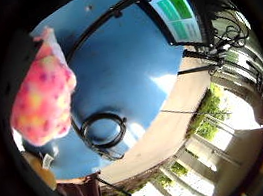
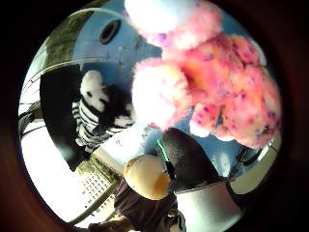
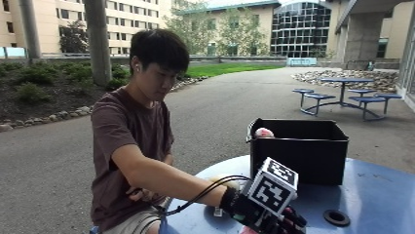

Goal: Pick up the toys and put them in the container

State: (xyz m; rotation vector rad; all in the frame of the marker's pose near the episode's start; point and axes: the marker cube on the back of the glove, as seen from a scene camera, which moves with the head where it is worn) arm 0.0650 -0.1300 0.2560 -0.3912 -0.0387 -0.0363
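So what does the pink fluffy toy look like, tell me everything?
The pink plush toy looks soft and furry, bright pink with yellow and purple speckles and paler, almost white fuzzy ends. It fills much of the thumb side palm view, so it is very close to the gloved right hand, above the blue table. Whether the fingers hold it cannot be told. The zebra toy lies apart from it.

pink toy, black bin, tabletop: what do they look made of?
Pink toy: plush, going by its fuzzy pile with coloured speckles. Black container: matte with straight flat walls, probably fabric or plastic; can't tell which. Table: smooth blue surface with sheen, likely painted metal or coated plastic. The right hand is low by the table.
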